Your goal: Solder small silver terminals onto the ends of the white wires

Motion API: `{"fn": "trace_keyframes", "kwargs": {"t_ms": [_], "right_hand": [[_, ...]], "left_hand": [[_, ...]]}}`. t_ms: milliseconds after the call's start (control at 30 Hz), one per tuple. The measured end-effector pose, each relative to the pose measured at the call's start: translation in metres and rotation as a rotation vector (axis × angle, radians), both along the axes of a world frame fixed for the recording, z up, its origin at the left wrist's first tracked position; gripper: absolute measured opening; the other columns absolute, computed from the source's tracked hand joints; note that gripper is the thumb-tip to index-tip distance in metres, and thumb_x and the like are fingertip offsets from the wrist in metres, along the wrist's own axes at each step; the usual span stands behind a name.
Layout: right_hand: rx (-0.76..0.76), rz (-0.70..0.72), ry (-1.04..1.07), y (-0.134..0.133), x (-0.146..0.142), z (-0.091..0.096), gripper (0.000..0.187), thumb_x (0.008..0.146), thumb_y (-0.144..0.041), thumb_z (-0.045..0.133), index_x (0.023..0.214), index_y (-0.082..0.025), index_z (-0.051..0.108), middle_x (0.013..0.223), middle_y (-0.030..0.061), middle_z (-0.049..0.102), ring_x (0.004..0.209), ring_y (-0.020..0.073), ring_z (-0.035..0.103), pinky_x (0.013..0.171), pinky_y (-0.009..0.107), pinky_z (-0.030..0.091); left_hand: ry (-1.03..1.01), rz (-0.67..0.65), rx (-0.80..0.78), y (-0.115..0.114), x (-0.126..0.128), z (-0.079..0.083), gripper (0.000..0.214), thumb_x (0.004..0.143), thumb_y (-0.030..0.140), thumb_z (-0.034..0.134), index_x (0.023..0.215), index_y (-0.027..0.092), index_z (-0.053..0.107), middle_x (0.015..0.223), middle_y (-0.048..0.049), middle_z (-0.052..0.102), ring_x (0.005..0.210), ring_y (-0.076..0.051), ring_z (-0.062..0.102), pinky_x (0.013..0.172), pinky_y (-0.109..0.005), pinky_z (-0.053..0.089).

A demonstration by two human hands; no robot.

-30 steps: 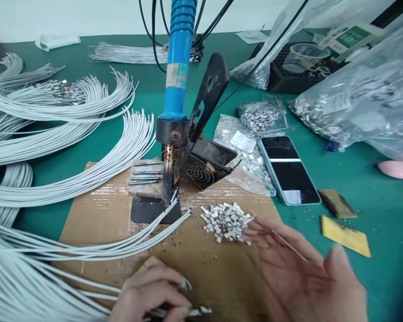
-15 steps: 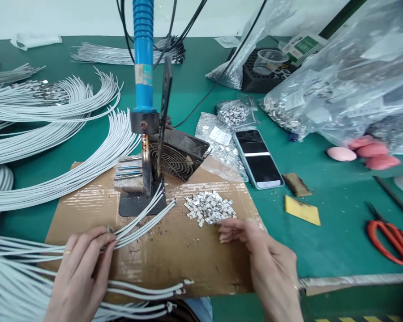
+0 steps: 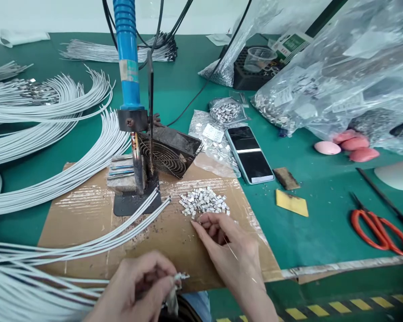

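Wires (image 3: 20, 286) spread over the left and lower left of the frame; the work looks partway along. One bundle (image 3: 30, 87) at upper left shows metal at its tips, so it seems done. The curved bundle (image 3: 87, 165) at centre left and the few strands just beside the iron (image 3: 126, 58) show no clips that I can make out, so they appear left to do. Plenty of clips (image 3: 204, 201) lie heaped at centre. At lower centre, the left hand (image 3: 134, 286) is closed around wire ends, metal poking out; the right hand (image 3: 233, 250) has thumb and forefinger close together at the heap's lower edge, though whether they pinch a clip I cannot tell.
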State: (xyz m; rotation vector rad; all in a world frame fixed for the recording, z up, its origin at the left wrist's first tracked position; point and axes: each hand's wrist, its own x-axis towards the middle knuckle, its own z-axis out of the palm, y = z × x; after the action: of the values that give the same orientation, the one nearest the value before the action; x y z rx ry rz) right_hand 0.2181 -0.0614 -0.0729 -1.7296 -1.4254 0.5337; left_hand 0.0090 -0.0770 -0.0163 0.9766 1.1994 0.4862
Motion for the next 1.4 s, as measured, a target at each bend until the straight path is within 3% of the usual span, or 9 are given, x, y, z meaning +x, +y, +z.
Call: {"fn": "trace_keyframes", "kwargs": {"t_ms": [167, 267, 367, 467, 667, 767, 1067, 1267, 1400], "right_hand": [[-0.018, -0.032, 0.132, -0.010, -0.017, 0.007, 0.013, 0.091, -0.032, 0.076, 0.083, -0.022, 0.079, 0.068, -0.0003, 0.075, 0.054, 0.0142, 0.069, 0.053, 0.022, 0.060], [-0.090, -0.062, 0.394, -0.012, -0.034, 0.019, 0.010, 0.089, -0.030, 0.079, 0.084, -0.021, 0.079, 0.068, 0.0000, 0.076, 0.056, 0.0150, 0.072, 0.055, 0.022, 0.062], [-0.205, -0.091, 0.708, -0.011, -0.048, 0.032, 0.013, 0.083, -0.031, 0.084, 0.077, -0.020, 0.078, 0.062, -0.0002, 0.073, 0.053, 0.0139, 0.068, 0.053, 0.021, 0.058], [-0.300, -0.058, 0.872, -0.010, -0.055, 0.038, 0.015, 0.083, -0.033, 0.085, 0.078, -0.021, 0.078, 0.061, -0.0021, 0.070, 0.051, 0.0101, 0.062, 0.050, 0.017, 0.051], [-0.191, 0.256, 0.790, -0.006, -0.048, 0.032, 0.014, 0.093, -0.027, 0.075, 0.090, -0.027, 0.088, 0.072, 0.0005, 0.069, 0.054, 0.0090, 0.054, 0.049, 0.018, 0.044], [-0.209, 0.336, 0.832, -0.005, -0.044, 0.028, 0.014, 0.095, -0.026, 0.075, 0.096, -0.028, 0.089, 0.073, 0.0010, 0.070, 0.056, 0.0087, 0.054, 0.051, 0.017, 0.044], [-0.254, 0.350, 0.938, -0.001, -0.040, 0.038, 0.011, 0.088, -0.023, 0.082, 0.090, -0.029, 0.090, 0.070, 0.0019, 0.070, 0.058, 0.0081, 0.058, 0.050, 0.015, 0.042], [-0.514, 0.216, 1.110, -0.003, -0.039, 0.043, 0.009, 0.070, -0.029, 0.095, 0.076, -0.025, 0.090, 0.064, -0.0029, 0.062, 0.039, 0.0021, 0.054, 0.039, 0.012, 0.037], [-0.361, 0.216, 0.947, -0.004, -0.038, 0.042, 0.005, 0.076, -0.021, 0.087, 0.075, -0.025, 0.089, 0.058, -0.0021, 0.063, 0.041, 0.0047, 0.053, 0.041, 0.013, 0.040]], "left_hand": [[-0.127, 0.198, -0.137, 0.019, 0.001, -0.005, 0.044, 0.086, 0.060, 0.078, 0.086, 0.016, 0.073, 0.056, 0.0085, 0.048, 0.044, -0.003, 0.025, 0.044, -0.018, 0.015], [-0.137, 0.253, -0.143, 0.021, -0.001, -0.003, 0.040, 0.087, 0.056, 0.079, 0.086, 0.017, 0.073, 0.054, 0.0105, 0.042, 0.045, -0.003, 0.023, 0.044, -0.018, 0.013], [-0.145, 0.272, -0.156, 0.021, 0.001, 0.002, 0.041, 0.086, 0.057, 0.080, 0.084, 0.017, 0.072, 0.054, 0.0111, 0.038, 0.046, -0.003, 0.022, 0.045, -0.019, 0.013], [-0.158, 0.275, -0.185, 0.022, 0.002, 0.004, 0.043, 0.084, 0.058, 0.081, 0.084, 0.017, 0.070, 0.055, 0.0111, 0.039, 0.048, -0.004, 0.019, 0.046, -0.019, 0.013], [-0.153, 0.265, -0.224, 0.021, -0.002, 0.000, 0.048, 0.080, 0.062, 0.083, 0.077, 0.017, 0.066, 0.059, 0.0086, 0.040, 0.052, -0.006, 0.022, 0.048, -0.022, 0.011], [-0.146, 0.245, -0.247, 0.021, -0.003, 0.000, 0.052, 0.077, 0.065, 0.084, 0.076, 0.016, 0.068, 0.060, 0.0069, 0.044, 0.052, -0.005, 0.024, 0.049, -0.022, 0.011], [-0.079, 0.223, -0.226, 0.022, -0.003, 0.010, 0.057, 0.073, 0.070, 0.083, 0.073, 0.015, 0.071, 0.059, 0.0048, 0.048, 0.052, -0.006, 0.027, 0.048, -0.021, 0.011], [-0.033, 0.220, -0.069, 0.015, 0.003, 0.007, 0.055, 0.075, 0.067, 0.083, 0.069, 0.016, 0.065, 0.059, 0.0046, 0.052, 0.054, -0.008, 0.036, 0.051, -0.020, 0.025], [0.074, 0.252, 0.106, 0.007, 0.005, 0.001, 0.040, 0.085, 0.055, 0.079, 0.073, 0.018, 0.070, 0.062, 0.0024, 0.059, 0.058, -0.012, 0.048, 0.056, -0.022, 0.035]]}}
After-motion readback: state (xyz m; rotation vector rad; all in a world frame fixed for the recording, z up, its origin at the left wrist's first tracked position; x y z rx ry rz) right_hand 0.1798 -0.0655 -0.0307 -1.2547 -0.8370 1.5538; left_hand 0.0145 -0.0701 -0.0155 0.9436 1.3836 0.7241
